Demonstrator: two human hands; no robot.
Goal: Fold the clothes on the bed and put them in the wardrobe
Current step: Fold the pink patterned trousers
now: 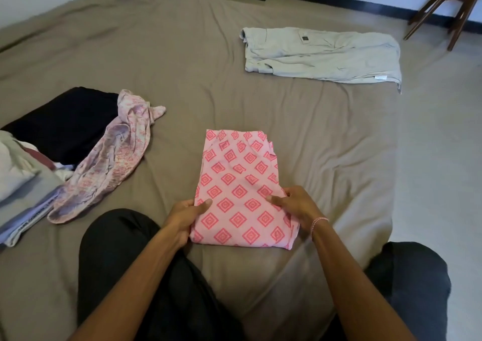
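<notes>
Folded pink diamond-print cotton garment (241, 189), centre of brown-sheeted bed (182, 61): left hand (186, 216) pinches its left edge, right hand (294, 202) pinches its right edge.

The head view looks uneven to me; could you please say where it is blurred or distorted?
Head view: even, soft light, no glare; pink patterned garment, left hand and right hand sharp; chair at top right smeared; wide-angle curves the bed at its edges.
</notes>
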